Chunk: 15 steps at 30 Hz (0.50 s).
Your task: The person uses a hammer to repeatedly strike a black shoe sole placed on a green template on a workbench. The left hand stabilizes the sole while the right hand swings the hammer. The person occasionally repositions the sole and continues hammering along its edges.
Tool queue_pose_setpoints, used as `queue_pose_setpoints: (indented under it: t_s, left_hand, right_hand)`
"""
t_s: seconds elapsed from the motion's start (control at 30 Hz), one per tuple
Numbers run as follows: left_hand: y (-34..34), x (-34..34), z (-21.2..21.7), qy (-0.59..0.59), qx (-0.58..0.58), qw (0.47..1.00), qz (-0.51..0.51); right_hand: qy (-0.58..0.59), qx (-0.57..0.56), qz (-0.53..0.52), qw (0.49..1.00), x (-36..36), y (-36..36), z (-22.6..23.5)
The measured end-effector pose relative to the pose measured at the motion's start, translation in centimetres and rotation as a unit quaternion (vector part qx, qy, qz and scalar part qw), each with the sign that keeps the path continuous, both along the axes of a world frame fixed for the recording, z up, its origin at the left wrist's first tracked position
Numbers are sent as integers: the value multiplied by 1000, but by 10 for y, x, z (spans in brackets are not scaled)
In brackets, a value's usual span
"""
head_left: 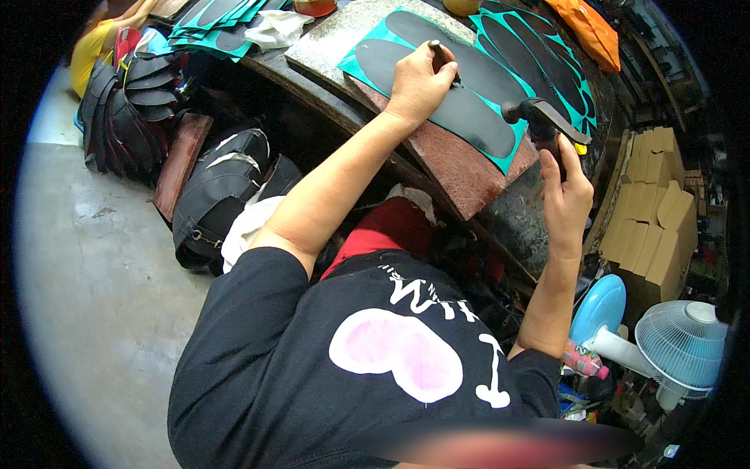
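Observation:
My left hand [422, 84] is closed around a short dark punch-like tool [436, 51], its lower end at a sheet of black sole shapes [484, 87] with teal between and around them. That sheet lies over a reddish-brown board [459, 173] and partly over a pale speckled slab [334, 41] on the workbench. To the right, my right hand [568, 195] grips a hammer [547, 117] by its handle, its dark metal head raised near the sheet's right end. Hammer and punch are apart.
More teal-and-black sheets lie at the bench's far left [212, 25] and far right [539, 59], by an orange bag [590, 33]. On the left are bundled black pieces [125, 109] and a person in yellow [90, 55]. Cardboard boxes [655, 207] and a fan [681, 344] stand right.

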State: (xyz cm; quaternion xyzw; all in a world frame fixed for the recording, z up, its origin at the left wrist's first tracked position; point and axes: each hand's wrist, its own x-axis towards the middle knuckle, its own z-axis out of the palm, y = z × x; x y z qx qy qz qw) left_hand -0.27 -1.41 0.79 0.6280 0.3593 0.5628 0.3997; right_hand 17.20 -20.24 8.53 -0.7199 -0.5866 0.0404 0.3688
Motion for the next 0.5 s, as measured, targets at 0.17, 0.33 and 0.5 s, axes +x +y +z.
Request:
queue_pose_setpoints:
  t_s: [0.17, 0.33, 0.5]
  left_hand:
    - [0, -3, 2, 129, 70, 989, 4]
    - [-2, -1, 7, 172, 113, 979, -10]
    - [-15, 8, 10, 325, 304, 895, -5]
  right_hand:
    - [0, 38, 22, 999, -1, 0, 16]
    - [32, 165, 66, 984, -11, -6, 48]
    - [-70, 127, 41, 989, -22, 18, 23]
